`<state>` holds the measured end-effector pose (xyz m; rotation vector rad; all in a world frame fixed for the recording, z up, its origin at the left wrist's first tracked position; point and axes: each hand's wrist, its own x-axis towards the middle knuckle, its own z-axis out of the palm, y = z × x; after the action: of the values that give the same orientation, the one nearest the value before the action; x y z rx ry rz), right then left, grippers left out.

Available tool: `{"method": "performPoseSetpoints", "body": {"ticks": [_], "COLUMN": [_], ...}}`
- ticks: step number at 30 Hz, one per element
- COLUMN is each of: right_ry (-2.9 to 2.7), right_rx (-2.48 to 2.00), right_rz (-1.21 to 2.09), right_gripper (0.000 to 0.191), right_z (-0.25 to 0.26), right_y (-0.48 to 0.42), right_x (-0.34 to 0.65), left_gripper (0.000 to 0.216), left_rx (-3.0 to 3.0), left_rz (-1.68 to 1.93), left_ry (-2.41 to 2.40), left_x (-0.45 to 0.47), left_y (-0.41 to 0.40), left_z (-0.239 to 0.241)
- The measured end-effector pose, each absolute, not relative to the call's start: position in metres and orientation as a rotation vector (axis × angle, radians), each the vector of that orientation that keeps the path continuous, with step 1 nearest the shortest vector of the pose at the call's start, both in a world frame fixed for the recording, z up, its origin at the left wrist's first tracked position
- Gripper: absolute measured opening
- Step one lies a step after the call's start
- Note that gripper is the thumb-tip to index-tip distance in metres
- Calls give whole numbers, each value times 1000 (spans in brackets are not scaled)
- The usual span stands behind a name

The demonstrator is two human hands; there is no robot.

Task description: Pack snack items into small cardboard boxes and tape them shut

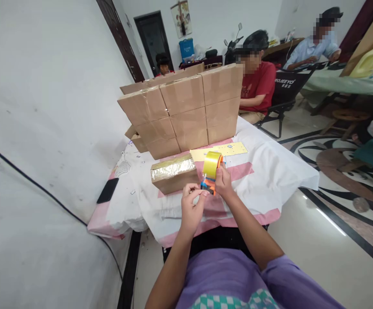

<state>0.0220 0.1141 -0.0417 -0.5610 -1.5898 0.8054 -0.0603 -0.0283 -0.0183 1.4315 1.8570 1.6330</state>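
The right hand (224,181) grips a tape dispenser (211,168); the left hand (193,205) is pinched closed, seemingly at its near end, a carton (174,175) just beyond.

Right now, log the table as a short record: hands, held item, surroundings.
right hand: holds orange-and-blue tape dispenser with yellow tape roll
left hand: fingertips at dispenser's near end; contact unclear
near box: long brown cardboard box, shiny tape on top
behind: stacked brown cardboard boxes
beyond roll: flat yellow sheet
surface: white-and-pink cloth
left edge: flat black rectangular object
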Motion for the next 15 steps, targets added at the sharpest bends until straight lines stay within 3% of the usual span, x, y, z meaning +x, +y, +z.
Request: {"method": "performPoseSetpoints", "body": {"ticks": [4, 11, 15], "right_ry": [-1443, -1094, -1093], "right_rx": [-635, -647, -645], "right_rz": [858, 1246, 1134], "right_gripper": [57, 58, 56], "right_z": [-34, -27, -38], "right_y": [126, 114, 110], "right_x": [22, 25, 42], "left_gripper": [34, 47, 52], "left_rx": [1249, 1178, 1189], "left_rz": [1517, 1471, 1451], "left_ry": [1732, 1628, 1580], "left_x": [-51, -42, -39], "left_y": [-37, -37, -38], "left_z": [-20, -66, -75]}}
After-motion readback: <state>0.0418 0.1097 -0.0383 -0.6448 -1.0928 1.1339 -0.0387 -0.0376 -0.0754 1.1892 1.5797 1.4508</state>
